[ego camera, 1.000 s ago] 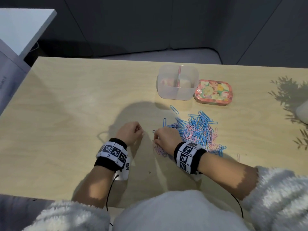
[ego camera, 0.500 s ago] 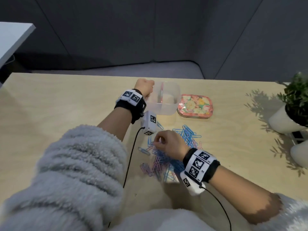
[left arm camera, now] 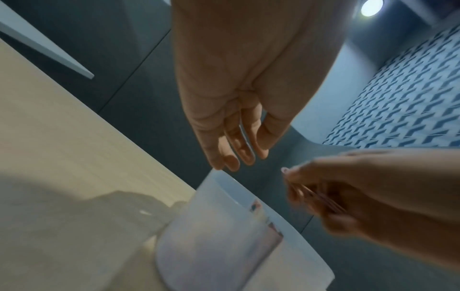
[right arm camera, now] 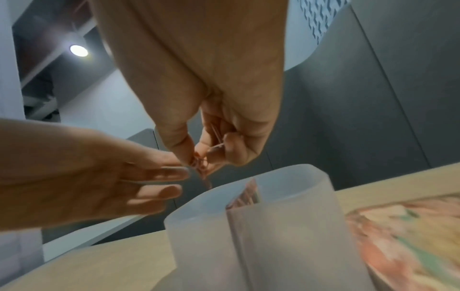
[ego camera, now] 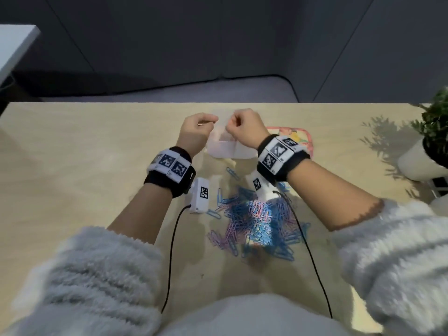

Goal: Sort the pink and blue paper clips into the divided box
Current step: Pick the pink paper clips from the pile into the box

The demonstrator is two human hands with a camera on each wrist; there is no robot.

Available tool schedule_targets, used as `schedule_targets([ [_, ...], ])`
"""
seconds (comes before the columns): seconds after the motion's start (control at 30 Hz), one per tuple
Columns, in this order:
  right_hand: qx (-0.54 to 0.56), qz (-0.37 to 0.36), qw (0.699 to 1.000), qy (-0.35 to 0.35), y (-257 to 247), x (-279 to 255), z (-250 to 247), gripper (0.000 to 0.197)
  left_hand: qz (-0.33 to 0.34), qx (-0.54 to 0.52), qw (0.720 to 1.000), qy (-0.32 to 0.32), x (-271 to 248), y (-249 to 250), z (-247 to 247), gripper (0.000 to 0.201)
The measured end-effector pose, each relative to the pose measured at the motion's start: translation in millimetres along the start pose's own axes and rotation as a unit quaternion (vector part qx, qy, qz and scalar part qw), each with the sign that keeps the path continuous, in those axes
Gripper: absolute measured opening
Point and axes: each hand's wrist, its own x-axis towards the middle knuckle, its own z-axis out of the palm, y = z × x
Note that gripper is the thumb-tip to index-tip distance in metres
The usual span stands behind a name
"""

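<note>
Both hands hover above the divided box (ego camera: 228, 151): right hand (ego camera: 244, 128) pinching pink paper clips (right arm camera: 201, 167), left hand (ego camera: 197, 132) empty, fingers relaxed.

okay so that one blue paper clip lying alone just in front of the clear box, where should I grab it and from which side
Pinch the blue paper clip across its two long wire sides, coming straight down. It lies flat and diagonal, apart from the pile, so turn the fingers crosswise to it.

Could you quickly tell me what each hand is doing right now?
Left hand: open, holding nothing.
Right hand: pinching pink paper clips above the divided box.
</note>
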Motion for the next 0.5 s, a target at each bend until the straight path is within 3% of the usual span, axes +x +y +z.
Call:
schedule_targets([
  [0.13,-0.035,0.021,0.999,-0.026,-5,22,20,0.016,0.001,0.114,0.993,-0.035,-53,-29,-17,0.018],
  [0.2,-0.053,0.036,0.995,-0.075,-3,22,25,0.036,-0.014,0.178,0.978,-0.112,-82,-44,-21,0.014],
  [0.27,-0.062,0.026,0.994,-0.081,-8,13,23,0.047,-0.006,0.255,0.945,-0.207,-107,-56,-23,0.014],
  [0.37,-0.045,-0.029,0.998,-0.033,-16,-27,17,0.04,-0.022,0.282,0.914,-0.291,-135,-63,-20,0.02],
  [0.4,-0.051,-0.053,0.996,-0.049,-13,-48,19,0.035,-0.019,0.276,0.911,-0.304,-143,-65,-17,0.021],
  [0.5,-0.116,-0.109,0.956,-0.246,13,-113,35,0.031,0.016,0.289,0.902,-0.321,-160,-71,-10,0.03],
])
